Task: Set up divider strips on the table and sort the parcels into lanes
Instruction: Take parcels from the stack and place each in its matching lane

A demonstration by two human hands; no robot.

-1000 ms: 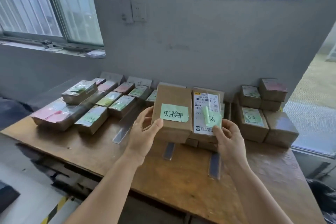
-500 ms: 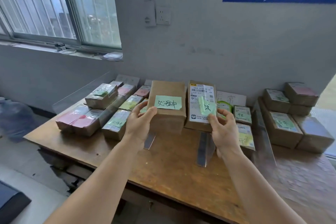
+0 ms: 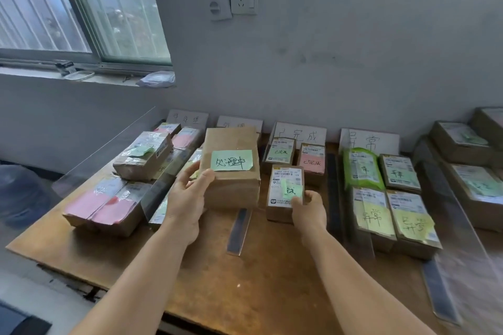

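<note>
Gripping one parcel each: the left hand curls round the near corner of a plain brown box with one green note, held above the table; the right hand pinches the near end of a smaller labelled box, which sits low in the third lane. Two parcels lie behind it. Four more fill the next lane. Four white lane cards stand against the wall. One clear divider strip stands between the hands.

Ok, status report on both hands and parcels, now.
Left hand grips big brown parcel. Right hand grips small labelled parcel. Divider strip between them.
</note>
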